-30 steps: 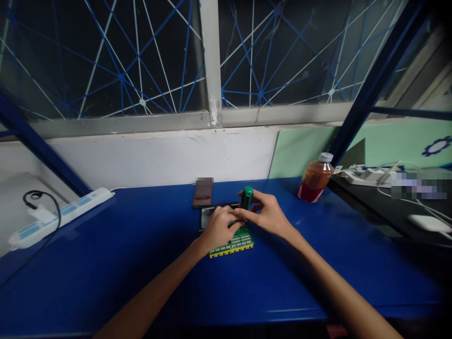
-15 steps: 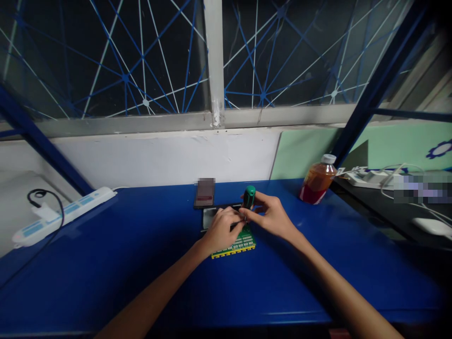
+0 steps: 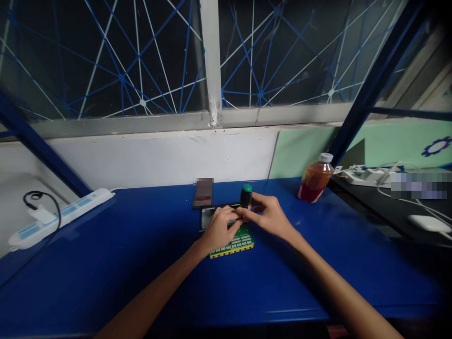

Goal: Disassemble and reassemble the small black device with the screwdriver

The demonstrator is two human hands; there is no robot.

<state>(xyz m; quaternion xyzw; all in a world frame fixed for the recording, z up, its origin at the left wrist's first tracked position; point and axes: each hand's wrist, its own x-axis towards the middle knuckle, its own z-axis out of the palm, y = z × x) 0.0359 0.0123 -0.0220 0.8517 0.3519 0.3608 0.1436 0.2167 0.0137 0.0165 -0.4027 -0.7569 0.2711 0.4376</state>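
My right hand (image 3: 270, 215) grips a screwdriver (image 3: 246, 189) with a green and black handle. The screwdriver stands nearly upright over the far right part of a green circuit board (image 3: 243, 237) with a yellow near edge. My left hand (image 3: 221, 227) lies across the board, fingers bent, thumb and forefinger close together beside the screwdriver's lower end. Whatever is between those fingertips is hidden. Behind the left hand, a dark-framed grey panel (image 3: 206, 218) shows at the board's far side. Hands cover the screwdriver's tip.
A phone (image 3: 203, 194) lies just beyond the board on the blue table (image 3: 141, 282). A drink bottle (image 3: 316, 179) stands at the back right. On the left is a white power strip (image 3: 67, 219) with a black cable. Cables and a white adapter (image 3: 429, 223) lie on a black surface at right.
The screwdriver stands slightly more upright, and the metal shaft seen earlier is now hidden by my fingers. The view has shifted slightly. Both hands stay over the board.
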